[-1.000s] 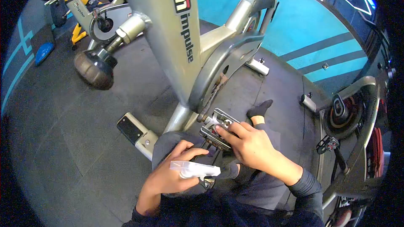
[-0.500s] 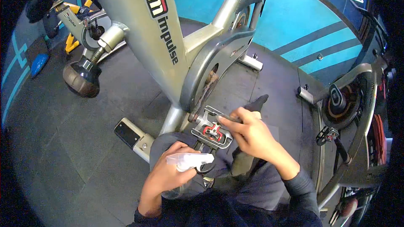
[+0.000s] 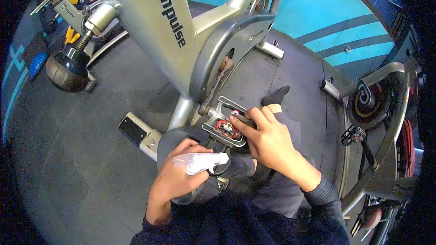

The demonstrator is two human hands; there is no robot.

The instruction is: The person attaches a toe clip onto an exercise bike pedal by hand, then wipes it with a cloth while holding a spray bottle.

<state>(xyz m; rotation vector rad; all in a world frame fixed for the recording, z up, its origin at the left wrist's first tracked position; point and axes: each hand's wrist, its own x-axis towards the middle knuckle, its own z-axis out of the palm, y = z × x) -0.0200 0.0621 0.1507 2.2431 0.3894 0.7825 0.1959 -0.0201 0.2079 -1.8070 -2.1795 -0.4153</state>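
My left hand [image 3: 175,174] is closed round a spray bottle [image 3: 200,161] with a white trigger head and a clear body, its nozzle pointing right. Just above it is the metal pedal [image 3: 223,139] of an exercise bike, with a wire-like cage edge and red parts in the middle. The pedal joins a worn crank arm [image 3: 215,86]. My right hand [image 3: 277,143] pinches a slim dark thing [image 3: 244,120] against the pedal's right side; I cannot tell what it is. A dark strap hangs below the pedal, partly behind the bottle.
The silver bike frame [image 3: 136,22] rises at the upper left, its front foot [image 3: 141,131] on the dark floor. My bent legs surround the pedal, with a socked foot [image 3: 275,96] beyond. A second bike [image 3: 386,131] stands at right, before a blue wall [image 3: 327,22].
The view has shifted a little, and the bike sits further left and up. My right fingers have moved inward over the pedal with the dark thing. My left hand keeps the spray bottle.
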